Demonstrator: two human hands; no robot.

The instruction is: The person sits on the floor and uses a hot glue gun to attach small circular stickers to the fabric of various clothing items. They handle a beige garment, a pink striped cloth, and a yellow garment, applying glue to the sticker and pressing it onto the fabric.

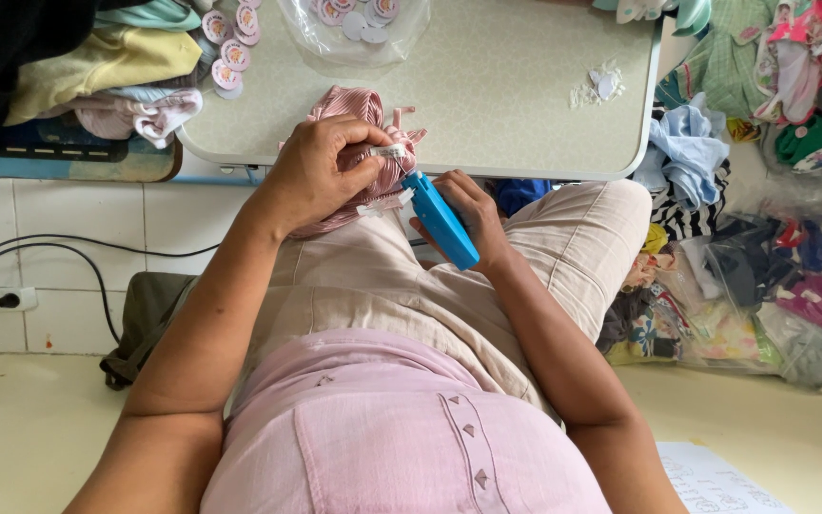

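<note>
Your left hand (311,176) pinches a small white tag (387,150) against the soft, limp pink striped garment (359,107) bunched at the table edge (411,171); grip it near the tag. Just right, your right hand (468,214) clasps the light, rigid blue plastic tagging gun (440,220).

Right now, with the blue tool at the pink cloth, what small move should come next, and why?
Probably squeeze the blue tagging tool. Its tip already meets the pink striped garment where the left hand pinches a small white tag against the cloth, and the right hand grips the tool's body.
</note>
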